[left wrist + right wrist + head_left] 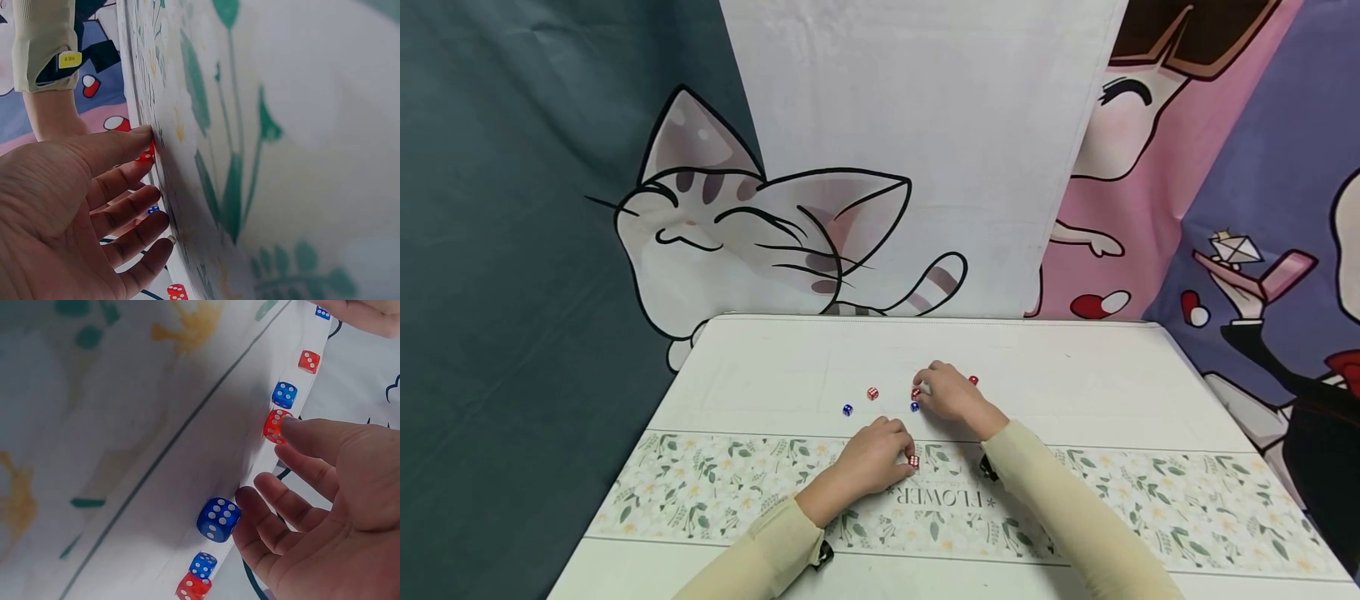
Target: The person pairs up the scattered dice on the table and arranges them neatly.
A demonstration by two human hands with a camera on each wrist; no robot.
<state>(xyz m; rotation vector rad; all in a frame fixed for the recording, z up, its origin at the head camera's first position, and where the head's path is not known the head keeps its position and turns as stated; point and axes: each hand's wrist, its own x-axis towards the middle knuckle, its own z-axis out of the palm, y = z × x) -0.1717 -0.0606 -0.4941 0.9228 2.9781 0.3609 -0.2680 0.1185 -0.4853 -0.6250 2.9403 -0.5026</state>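
Note:
My left hand (pixel 871 458) is low over the flowered strip of the table, pinching a red die (pixel 913 461) between thumb and forefinger. In the left wrist view that red die (pixel 147 153) is partly covered by the thumb; the other fingers are bent loosely below it. Farther back, my right hand (pixel 949 392) holds another red die (pixel 916 393) at its thumb and forefinger tips. A blue die (pixel 914 407) lies just in front of it. In the right wrist view a blue die (pixel 219 519) sits right beside the curled lower fingers.
To the left lie a red die (pixel 872 393) and a blue die (pixel 847 410). Another red die (pixel 973 380) shows behind my right hand. The white table (pixel 775 367) ends at the back against a cloth with a cartoon cat (pixel 737 250).

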